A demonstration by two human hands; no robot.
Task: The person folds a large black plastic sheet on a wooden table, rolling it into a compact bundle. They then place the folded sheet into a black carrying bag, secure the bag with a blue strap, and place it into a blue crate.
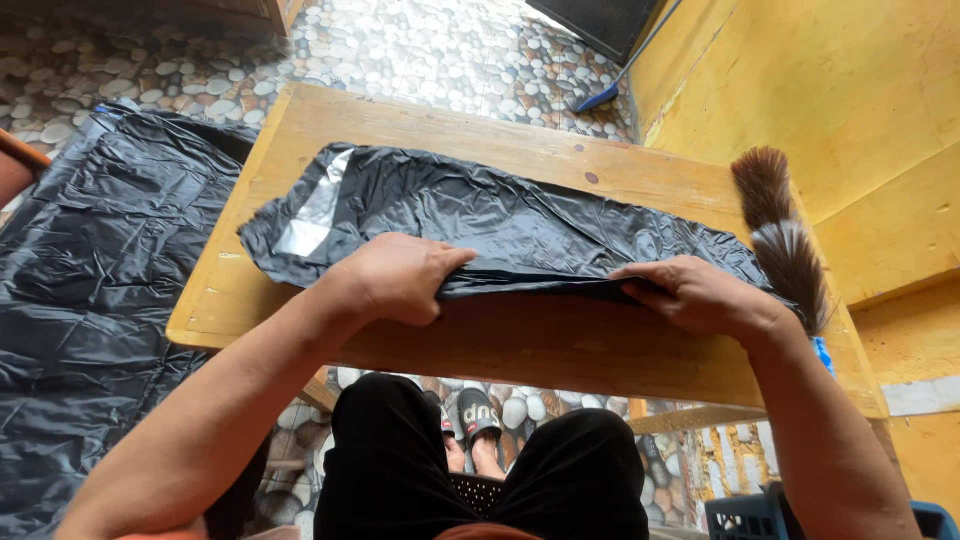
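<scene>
My left hand (pixel 400 275) and right hand (pixel 695 295) both pinch the near edge of the black plastic bag (pixel 500 215), which lies flat on the wooden bench (pixel 520 345). I think I should keep both grips level, so the fold stays straight and smooth.

Home yard: pebble floor (pixel 420 45), yellow wall (pixel 820 90), broom (pixel 610 90).

No packages, labels, signs or screens visible.
</scene>
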